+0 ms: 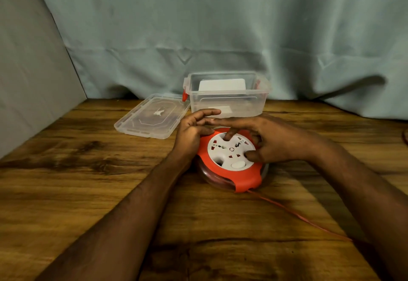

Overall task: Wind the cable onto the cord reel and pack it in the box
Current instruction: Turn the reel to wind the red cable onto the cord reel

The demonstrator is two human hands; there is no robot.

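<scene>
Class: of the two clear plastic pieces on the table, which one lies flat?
The lid, left of the upright box, lies flat on the table.

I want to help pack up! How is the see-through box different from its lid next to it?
The box stands upright and deep, with tall walls and an open top; the lid lies flat and shallow on the table. The box has something white inside; the lid holds nothing. The box sits behind the cord reel; the lid lies to the left of the box. Both are clear plastic.
</scene>
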